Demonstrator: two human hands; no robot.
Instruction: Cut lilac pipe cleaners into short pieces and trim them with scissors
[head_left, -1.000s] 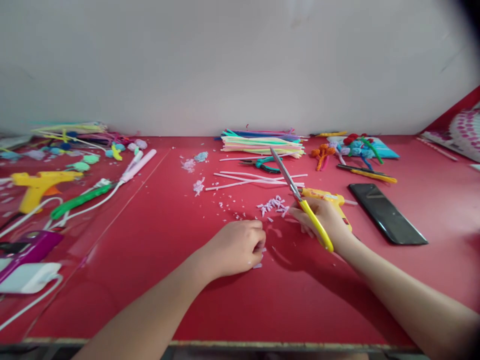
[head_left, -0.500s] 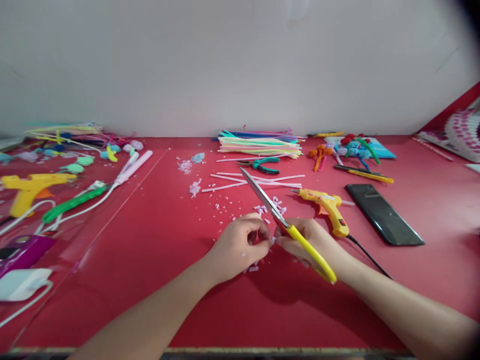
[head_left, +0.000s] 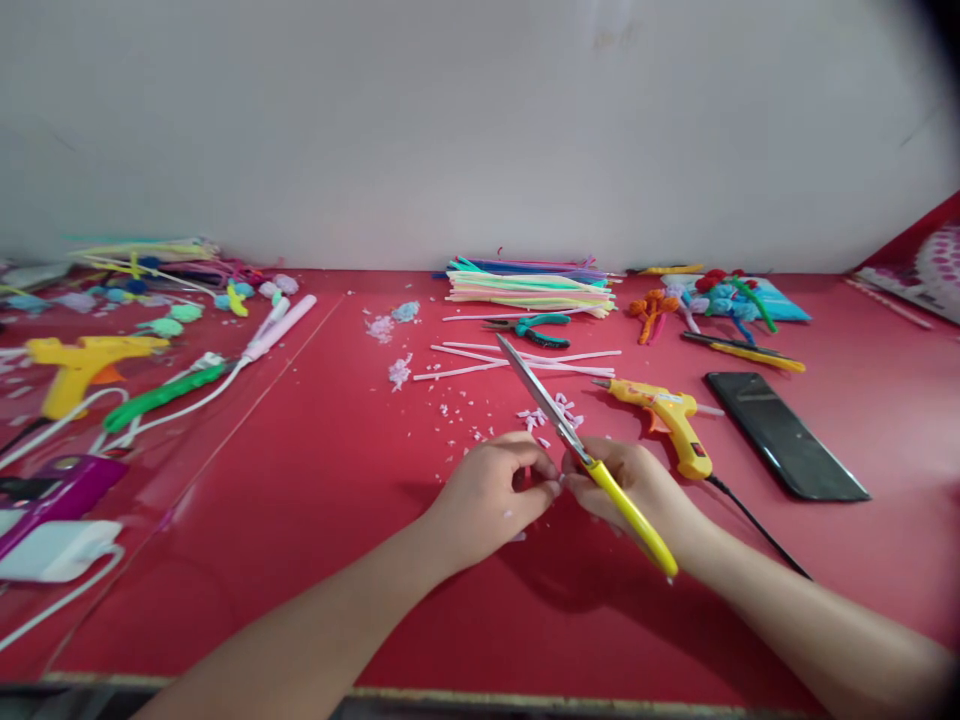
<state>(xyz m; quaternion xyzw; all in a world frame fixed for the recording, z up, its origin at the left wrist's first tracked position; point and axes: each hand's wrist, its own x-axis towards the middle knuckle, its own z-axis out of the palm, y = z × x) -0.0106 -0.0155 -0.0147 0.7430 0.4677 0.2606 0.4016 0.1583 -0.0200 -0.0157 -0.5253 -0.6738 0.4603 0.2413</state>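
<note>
My left hand is closed in a pinch, thumb against forefinger, on a small pale pipe cleaner piece that is mostly hidden. Close beside it, my right hand is closed around scissors with yellow handles, and its fingertips also meet the pale piece. The scissor blades point away and to the left, apparently together. Just beyond my hands lies a pile of short lilac pipe cleaner cuttings, partly behind the blades. Several pale pink pipe cleaners lie crossed farther back.
Teal pliers and a pipe cleaner bundle lie behind. To the right are a yellow glue gun, its cord, and a phone. Another glue gun, a green tool and cables occupy the left. Lilac fluff is scattered mid-table.
The whole view has shifted slightly, so the table things appear farther right. My hands stay together at the pale piece, and the scissors keep nearly the same pose.
</note>
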